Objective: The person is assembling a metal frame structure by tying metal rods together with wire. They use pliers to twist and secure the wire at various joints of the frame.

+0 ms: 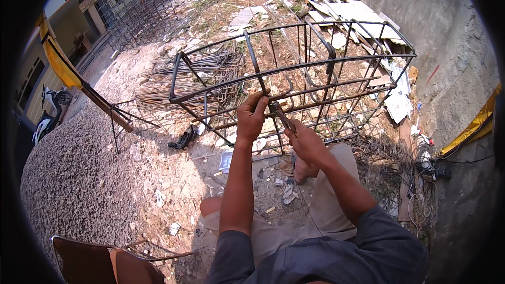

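Observation:
A long cage of dark steel rebar (294, 68), made of lengthwise bars and bent stirrups, stands in front of me. My left hand (251, 118) is closed on the rebar where a stirrup meets a lengthwise bar on the near side, its thumb pointing up. Just right of it, a pair of pincers (284, 118) has its jaws against the same joint. Round the handles of the pincers my right hand (307, 144) is closed. Any tie wire between the jaws is too small to make out.
Loose rebar (194, 76) lies piled behind the cage's left end. A gravel heap (79, 179) rises at left, with a brown chair (110, 263) below it. White boards (347, 13) lie beside the concrete wall (421, 16) at right. Yellow sheeting (60, 63) hangs at left.

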The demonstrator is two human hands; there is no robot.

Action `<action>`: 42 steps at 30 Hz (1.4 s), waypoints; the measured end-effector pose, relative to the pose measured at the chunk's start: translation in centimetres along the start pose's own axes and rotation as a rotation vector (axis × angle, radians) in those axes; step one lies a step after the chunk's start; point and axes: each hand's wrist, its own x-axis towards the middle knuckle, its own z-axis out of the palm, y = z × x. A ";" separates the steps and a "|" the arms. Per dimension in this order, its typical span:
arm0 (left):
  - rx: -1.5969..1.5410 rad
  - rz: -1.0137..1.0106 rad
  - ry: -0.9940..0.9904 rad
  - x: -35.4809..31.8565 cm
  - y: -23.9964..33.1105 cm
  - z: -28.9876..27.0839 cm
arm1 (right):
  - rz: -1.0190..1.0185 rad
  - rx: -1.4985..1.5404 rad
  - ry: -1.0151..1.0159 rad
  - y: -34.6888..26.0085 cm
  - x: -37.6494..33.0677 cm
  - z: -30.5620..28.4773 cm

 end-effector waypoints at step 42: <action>0.033 -0.037 0.039 -0.1 1.4 -0.1 | -0.012 1.303 0.274 -5.1 1.5 16.7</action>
